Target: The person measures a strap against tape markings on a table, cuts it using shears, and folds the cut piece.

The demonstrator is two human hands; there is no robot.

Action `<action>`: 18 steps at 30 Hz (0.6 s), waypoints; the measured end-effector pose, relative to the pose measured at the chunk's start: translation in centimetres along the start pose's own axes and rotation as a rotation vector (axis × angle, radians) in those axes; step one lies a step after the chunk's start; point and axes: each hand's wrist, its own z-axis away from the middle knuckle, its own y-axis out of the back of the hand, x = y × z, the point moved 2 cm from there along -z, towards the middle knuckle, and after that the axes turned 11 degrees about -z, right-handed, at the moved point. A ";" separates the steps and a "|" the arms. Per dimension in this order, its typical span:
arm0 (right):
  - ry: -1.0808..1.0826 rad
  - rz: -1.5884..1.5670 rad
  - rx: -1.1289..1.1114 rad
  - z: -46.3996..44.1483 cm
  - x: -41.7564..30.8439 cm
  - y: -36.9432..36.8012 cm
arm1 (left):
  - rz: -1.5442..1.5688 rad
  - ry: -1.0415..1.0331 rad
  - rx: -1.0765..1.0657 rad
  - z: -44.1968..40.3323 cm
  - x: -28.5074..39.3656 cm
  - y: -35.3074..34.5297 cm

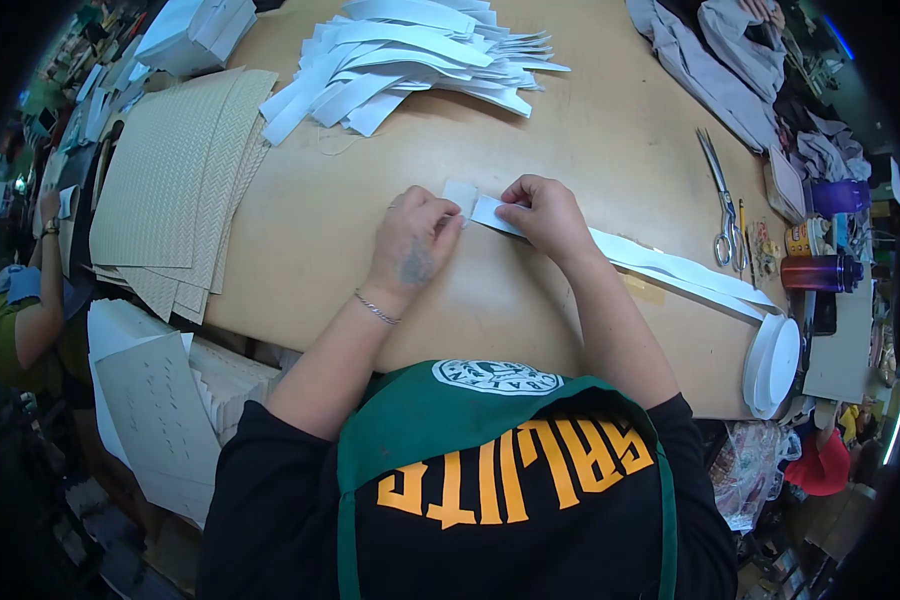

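Over the middle of the table, my right hand [548,212] pinches the end of a white flat strip [660,262] between thumb and fingers. That strip runs right, under my forearm, to a white roll [772,365] at the table's edge. My left hand [415,240] is closed, its fingertips pressed together just left of the strip's end. A small pale square piece [458,192] lies between the two hands, beside my left fingertips. Whether those fingers grip it is hidden.
White strips [410,60] are heaped at the back, beside stacked woven-textured sheets [165,180] on the left. Scissors [720,200], a dark tumbler [820,273] and grey cloth [710,70] are on the right. Another person's arm [45,290] shows far left.
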 end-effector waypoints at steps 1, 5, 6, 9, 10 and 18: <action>0.004 -0.010 -0.019 0.0 -0.1 0.0 | -0.009 -0.011 0.018 0.0 0.4 -0.1; 0.177 -0.086 -0.025 0.8 0.9 0.4 | 0.000 -0.139 0.118 -1.0 1.6 -0.8; 0.170 -0.150 -0.027 1.5 0.6 0.8 | 0.034 -0.198 0.145 -1.7 2.0 -1.4; 0.282 -0.185 0.025 3.2 0.2 1.7 | 0.561 0.169 -0.424 -2.4 2.5 -2.1; 0.295 -0.190 0.035 3.8 0.0 2.1 | 0.525 0.253 -0.618 -2.9 3.4 -1.2; 0.360 -0.093 0.343 6.9 2.8 7.6 | 0.808 0.462 -0.555 -2.6 4.4 -0.7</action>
